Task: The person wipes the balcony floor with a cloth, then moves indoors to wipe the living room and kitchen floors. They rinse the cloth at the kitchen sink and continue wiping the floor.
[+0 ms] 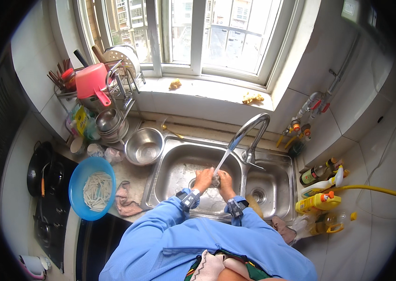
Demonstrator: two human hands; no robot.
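My left hand [204,179] and my right hand [225,184] are close together over the large basin of a stainless steel sink [177,158]. Between them they hold a small grey object [215,181], mostly hidden by the fingers, so its kind cannot be told. A stream of water [221,162] runs onto it from the curved chrome faucet [248,126]. Both wrists carry a dark strapped device over blue sleeves. The smaller sink basin [273,186] lies to the right, with a tan, partly hidden thing [254,206] at its near left edge.
Left of the sink stand a steel bowl [144,145], a blue plastic basin [75,186] holding white strips [98,190], and a cloth [126,202]. A dish rack [129,102] with a pink dipper [91,80] is behind. Several bottles, including a yellow one [312,203], line the right.
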